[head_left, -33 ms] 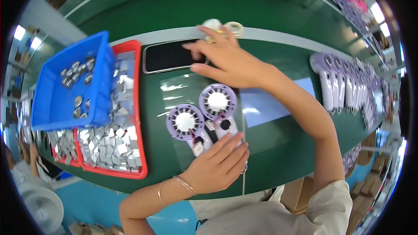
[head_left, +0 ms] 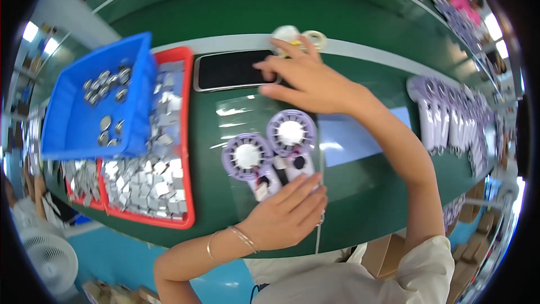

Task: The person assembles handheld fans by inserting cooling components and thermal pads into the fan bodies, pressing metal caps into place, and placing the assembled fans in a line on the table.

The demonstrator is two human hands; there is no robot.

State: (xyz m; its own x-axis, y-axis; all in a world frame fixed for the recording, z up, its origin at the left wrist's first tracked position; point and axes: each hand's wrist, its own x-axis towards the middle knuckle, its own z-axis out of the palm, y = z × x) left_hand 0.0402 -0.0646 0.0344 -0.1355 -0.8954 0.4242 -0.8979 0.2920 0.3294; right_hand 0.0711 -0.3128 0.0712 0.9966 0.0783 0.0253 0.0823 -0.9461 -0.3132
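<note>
plainly, the left hand lies over the handles of two purple fans, which rest side by side on the green worktop; its fingers are close together, but whether they grip is hidden. the right hand is beyond the fans, fingers spread, near the pale rolls and a dark flat device. left of the fans, a blue bin of round metal parts overlaps a red tray of small flat pieces.
</note>
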